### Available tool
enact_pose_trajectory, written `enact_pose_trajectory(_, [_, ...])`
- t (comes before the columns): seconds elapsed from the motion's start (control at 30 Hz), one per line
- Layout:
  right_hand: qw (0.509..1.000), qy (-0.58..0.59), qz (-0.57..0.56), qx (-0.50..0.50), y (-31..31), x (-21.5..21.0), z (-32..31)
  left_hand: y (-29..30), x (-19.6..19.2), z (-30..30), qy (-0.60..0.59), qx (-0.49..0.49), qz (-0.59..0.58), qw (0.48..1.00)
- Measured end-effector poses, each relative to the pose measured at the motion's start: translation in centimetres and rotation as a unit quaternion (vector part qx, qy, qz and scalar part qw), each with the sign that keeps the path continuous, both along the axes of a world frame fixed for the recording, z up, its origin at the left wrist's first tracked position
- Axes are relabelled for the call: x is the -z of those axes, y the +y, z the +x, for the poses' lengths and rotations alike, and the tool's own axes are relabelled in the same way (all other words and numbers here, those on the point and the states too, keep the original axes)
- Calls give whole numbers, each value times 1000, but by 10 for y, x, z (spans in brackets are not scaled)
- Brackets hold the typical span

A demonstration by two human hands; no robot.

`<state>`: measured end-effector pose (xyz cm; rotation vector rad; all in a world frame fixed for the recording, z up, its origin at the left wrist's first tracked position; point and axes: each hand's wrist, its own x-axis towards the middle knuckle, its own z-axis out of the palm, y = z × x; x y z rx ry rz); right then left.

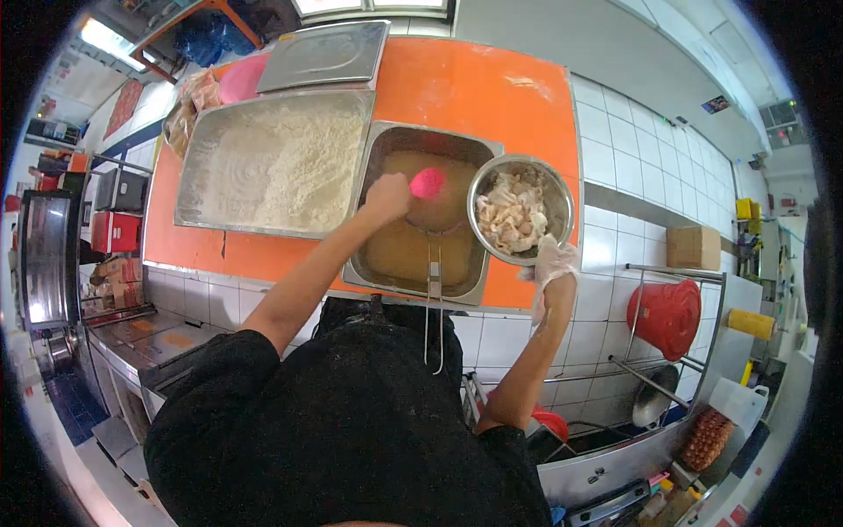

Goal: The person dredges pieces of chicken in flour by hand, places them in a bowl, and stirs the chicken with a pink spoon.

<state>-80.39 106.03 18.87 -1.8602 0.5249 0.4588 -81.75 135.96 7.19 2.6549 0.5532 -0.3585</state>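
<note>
My left hand is bare and closed, held over a deep steel pan of cloudy yellowish liquid. From its fingers sticks out a bright pink, round-headed thing, like a small scoop; its handle is hidden in the grip. A wire strainer sits in the pan, its long handle lying over the near rim. My right hand, in a clear glove, grips the near right rim of a steel bowl beside the pan. Pale raw meat pieces, seemingly chicken, fill the bowl.
Left of the pan, a wide steel tray holds white flour on the orange table. Behind it lies a steel lid. A metal rack with a red bucket stands at right, near a cardboard box.
</note>
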Motion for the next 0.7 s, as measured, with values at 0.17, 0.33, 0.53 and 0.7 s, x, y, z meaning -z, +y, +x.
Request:
enact_pose_trajectory(0.17, [999,-1,0,33,6,-7,-2,11,49,-3,-20,45,-188,981])
enact_pose_trajectory(0.33, [1000,3,15,24,2,-2,-2,16,16,-5,-70,-9,-253,965])
enact_pose_trajectory(0.53, [1000,-4,-1,-16,-1,-7,0,33,-88,-2,-69,49,-229,970])
enact_pose_trajectory(0.7, [998,-2,-9,-59,1,-9,4,1,-188,-6,-159,129,-119,971])
